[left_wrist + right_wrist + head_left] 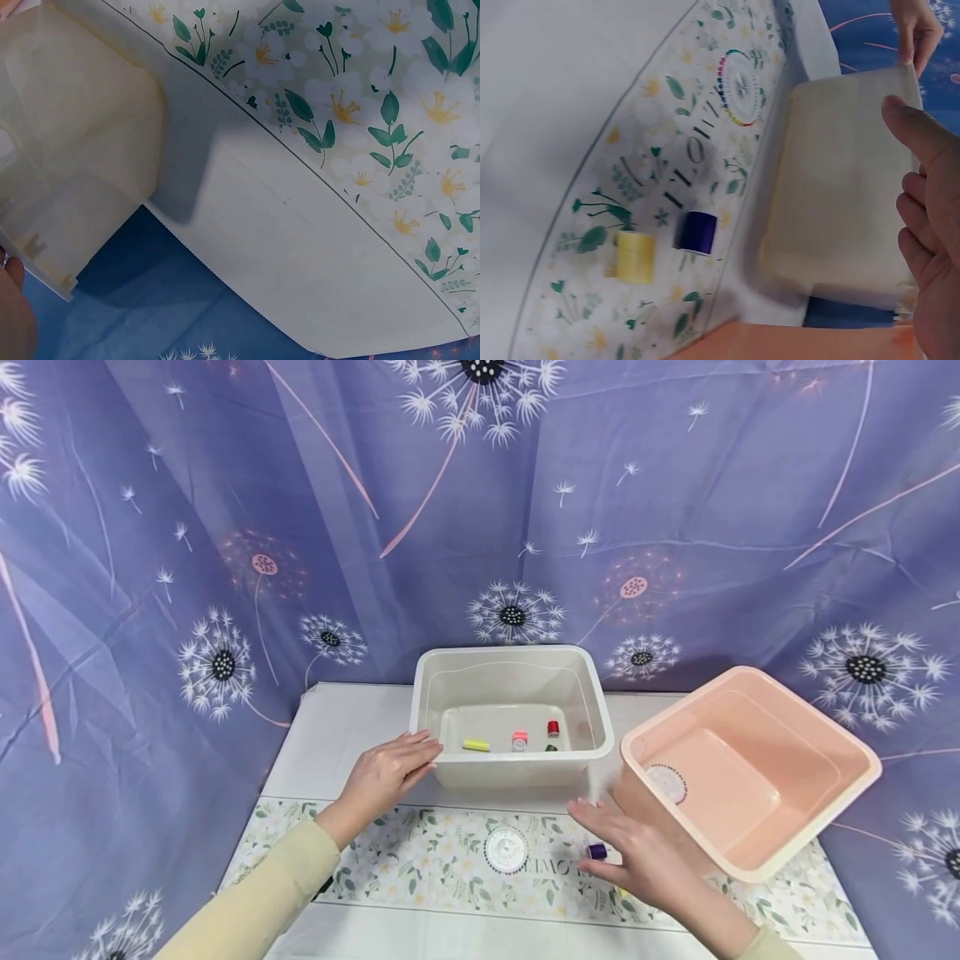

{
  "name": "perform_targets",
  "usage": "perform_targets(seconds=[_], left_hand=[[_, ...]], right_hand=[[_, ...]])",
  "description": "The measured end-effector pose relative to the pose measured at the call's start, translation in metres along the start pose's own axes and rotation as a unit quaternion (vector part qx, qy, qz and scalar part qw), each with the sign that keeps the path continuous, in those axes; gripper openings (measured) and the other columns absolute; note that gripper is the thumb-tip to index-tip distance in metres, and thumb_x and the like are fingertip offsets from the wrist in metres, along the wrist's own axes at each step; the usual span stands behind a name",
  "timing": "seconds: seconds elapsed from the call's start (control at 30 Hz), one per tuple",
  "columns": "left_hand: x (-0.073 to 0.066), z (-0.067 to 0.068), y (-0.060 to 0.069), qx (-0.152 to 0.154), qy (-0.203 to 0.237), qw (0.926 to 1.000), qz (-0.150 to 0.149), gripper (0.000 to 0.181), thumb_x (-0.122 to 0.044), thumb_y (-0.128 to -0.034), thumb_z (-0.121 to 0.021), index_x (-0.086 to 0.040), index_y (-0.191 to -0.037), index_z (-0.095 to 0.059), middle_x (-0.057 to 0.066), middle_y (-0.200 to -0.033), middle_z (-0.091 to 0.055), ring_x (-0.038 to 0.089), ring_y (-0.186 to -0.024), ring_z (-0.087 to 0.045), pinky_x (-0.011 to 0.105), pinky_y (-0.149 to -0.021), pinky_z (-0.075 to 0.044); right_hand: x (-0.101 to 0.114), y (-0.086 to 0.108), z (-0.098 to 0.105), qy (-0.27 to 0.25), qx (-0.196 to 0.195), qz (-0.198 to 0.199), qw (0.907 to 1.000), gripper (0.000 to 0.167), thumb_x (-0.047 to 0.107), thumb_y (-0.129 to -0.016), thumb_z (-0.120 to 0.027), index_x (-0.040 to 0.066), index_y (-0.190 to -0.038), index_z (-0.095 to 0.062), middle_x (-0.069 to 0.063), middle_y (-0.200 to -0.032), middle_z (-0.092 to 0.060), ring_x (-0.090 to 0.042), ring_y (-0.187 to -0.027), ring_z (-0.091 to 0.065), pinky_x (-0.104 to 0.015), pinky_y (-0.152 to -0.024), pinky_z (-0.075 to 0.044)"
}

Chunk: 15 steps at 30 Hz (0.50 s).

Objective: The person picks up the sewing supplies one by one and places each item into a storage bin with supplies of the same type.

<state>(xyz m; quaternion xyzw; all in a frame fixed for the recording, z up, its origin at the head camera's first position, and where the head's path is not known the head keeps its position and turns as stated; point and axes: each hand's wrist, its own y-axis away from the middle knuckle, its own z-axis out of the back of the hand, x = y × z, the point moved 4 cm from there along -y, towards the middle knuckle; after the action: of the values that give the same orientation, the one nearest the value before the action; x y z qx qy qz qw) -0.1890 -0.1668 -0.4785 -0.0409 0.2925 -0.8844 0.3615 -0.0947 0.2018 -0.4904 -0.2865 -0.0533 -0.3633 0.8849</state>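
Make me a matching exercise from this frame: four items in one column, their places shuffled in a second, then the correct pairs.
Items:
1. Left hand
2. Purple spool
3. Red spool
4. Peach bin

Places, as the head view shows them:
A. Inside the grey bin
B. At the grey bin's left front corner
C. Right of the grey bin
D. On the flowered strip, near the right hand

Pairs: 1-B, 2-D, 3-A, 4-C
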Motion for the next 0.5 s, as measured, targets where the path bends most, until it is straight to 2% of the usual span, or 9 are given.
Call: perform_targets(seconds=[0.1,0.23,0.4,0.5], left_hand=[[0.0,0.0,0.0,-0.001,-0.001,1.0,0.0,0.041,-0.012,-0.0842,-0.09,-0.009,-0.124,-0.081,0.01,-0.125,-0.078,0.027,-0.118,-0.075,0.048,-0.104,-0.06],[0.0,0.001,0.0,-0.003,0.001,1.0,-0.001,0.04,-0.012,-0.0846,-0.091,-0.009,-0.124,-0.081,0.01,-0.124,-0.078,0.027,-0.118,-0.075,0.048,-0.105,-0.06],[0.001,0.0,0.0,0.002,0.0,1.0,-0.001,0.041,-0.011,-0.0845,-0.09,-0.009,-0.124,-0.081,0.009,-0.124,-0.078,0.027,-0.119,-0.074,0.047,-0.105,-0.059],[0.001,0.0,0.0,0.006,-0.003,1.0,0.001,0.04,-0.012,-0.085,-0.09,-0.009,-0.124,-0.081,0.009,-0.125,-0.078,0.027,-0.119,-0.074,0.047,-0.106,-0.059]], right_hand=[[-0.001,0.005,-0.003,0.003,0.003,-0.006,1.0,0.078,0.035,-0.077,-0.094,0.004,-0.143,-0.068,-0.013,-0.137,-0.072,-0.035,-0.119,-0.073,-0.027,-0.113,-0.05],[-0.004,0.011,-0.006,0.004,0.002,-0.013,0.9999,0.079,0.033,-0.075,-0.095,0.005,-0.144,-0.068,-0.012,-0.137,-0.072,-0.034,-0.118,-0.074,-0.027,-0.112,-0.051],[-0.007,0.017,-0.012,0.001,-0.002,-0.013,0.9999,0.076,0.041,-0.081,-0.091,0.004,-0.143,-0.068,-0.013,-0.136,-0.073,-0.033,-0.115,-0.075,-0.047,-0.095,-0.062],[-0.01,0.021,-0.015,-0.001,-0.002,-0.018,0.9998,0.078,0.038,-0.077,-0.093,0.004,-0.142,-0.068,-0.012,-0.136,-0.073,-0.034,-0.115,-0.075,-0.051,-0.094,-0.062]])
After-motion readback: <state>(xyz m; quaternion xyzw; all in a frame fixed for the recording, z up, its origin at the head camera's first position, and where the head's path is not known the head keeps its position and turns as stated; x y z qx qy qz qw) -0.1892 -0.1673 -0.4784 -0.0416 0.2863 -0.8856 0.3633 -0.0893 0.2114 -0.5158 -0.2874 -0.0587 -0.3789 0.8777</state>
